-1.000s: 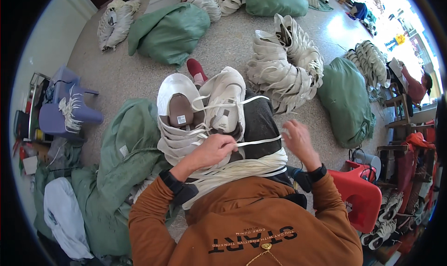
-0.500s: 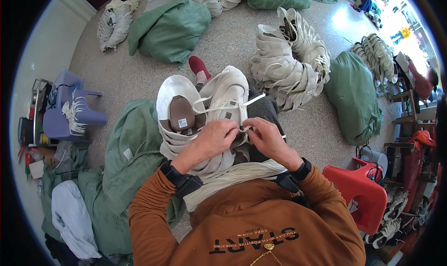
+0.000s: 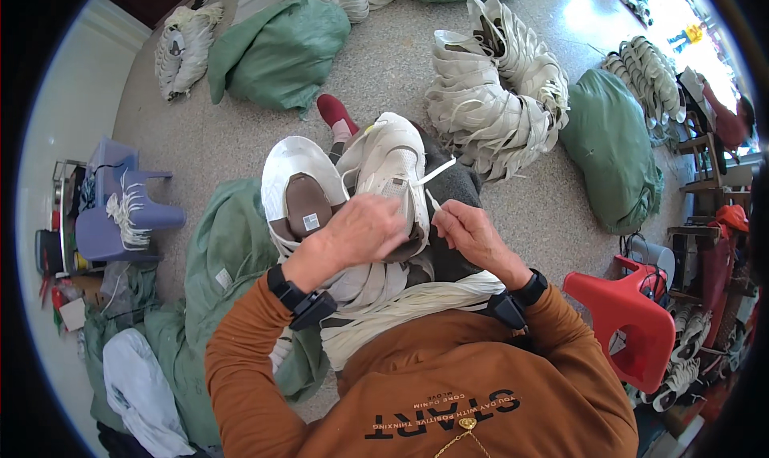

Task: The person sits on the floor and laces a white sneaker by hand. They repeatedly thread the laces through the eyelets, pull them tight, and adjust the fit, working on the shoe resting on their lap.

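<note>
Shoe (image 3: 392,149): on my lap, toe away from me, long axis running forward
Lace tip (image 3: 433,201): pinched in my right grip (image 3: 471,232), just right of the shoe
Left grip (image 3: 364,230): nearer, over the shoe; blurred, I cannot tell whether closed

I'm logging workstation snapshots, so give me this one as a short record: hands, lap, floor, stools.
Left hand: over the off-white shoe; fingertips' grip unclear
Right hand: pinching a pale lace, beside the shoe
Lap: bundle of pale laces lying across it
Floor ahead: curved row of stacked shoes, a green sack to its right
Left side: purple stool with white strands on it
Right side: red stool
</note>
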The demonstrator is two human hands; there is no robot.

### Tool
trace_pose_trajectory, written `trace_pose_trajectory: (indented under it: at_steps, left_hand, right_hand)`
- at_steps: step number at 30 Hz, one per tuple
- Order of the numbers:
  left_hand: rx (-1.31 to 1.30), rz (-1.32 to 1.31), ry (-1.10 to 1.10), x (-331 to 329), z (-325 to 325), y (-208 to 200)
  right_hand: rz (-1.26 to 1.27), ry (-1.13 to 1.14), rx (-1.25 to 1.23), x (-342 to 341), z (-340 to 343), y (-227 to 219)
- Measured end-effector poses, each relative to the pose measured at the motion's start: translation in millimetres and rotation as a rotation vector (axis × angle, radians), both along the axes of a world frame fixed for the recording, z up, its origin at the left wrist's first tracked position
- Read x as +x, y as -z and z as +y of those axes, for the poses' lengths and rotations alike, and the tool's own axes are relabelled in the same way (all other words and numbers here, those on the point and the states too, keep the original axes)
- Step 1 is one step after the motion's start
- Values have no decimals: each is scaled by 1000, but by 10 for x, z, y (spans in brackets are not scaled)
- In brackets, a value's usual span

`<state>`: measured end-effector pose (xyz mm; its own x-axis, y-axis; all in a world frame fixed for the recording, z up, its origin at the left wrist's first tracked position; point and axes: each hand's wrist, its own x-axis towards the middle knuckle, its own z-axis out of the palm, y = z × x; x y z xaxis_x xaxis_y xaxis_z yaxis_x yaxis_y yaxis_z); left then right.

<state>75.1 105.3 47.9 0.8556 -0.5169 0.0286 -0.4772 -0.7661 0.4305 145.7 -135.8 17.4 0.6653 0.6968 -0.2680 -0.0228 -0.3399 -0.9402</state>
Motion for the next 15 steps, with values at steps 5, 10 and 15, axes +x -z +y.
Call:
trace_pose_trajectory:
  at_steps: [5, 10, 15]
  left_hand:
    - [-261, -198, -413, 290, 278, 205]
    - [-498, 287, -650, 582, 465, 636]
    - [-603, 437, -709, 659, 451, 521]
  right_hand:
    - [-735, 66, 39, 40, 92, 3]
    - [-733, -13, 312, -83, 287, 64]
    - [-633, -220, 291, -139, 365, 19]
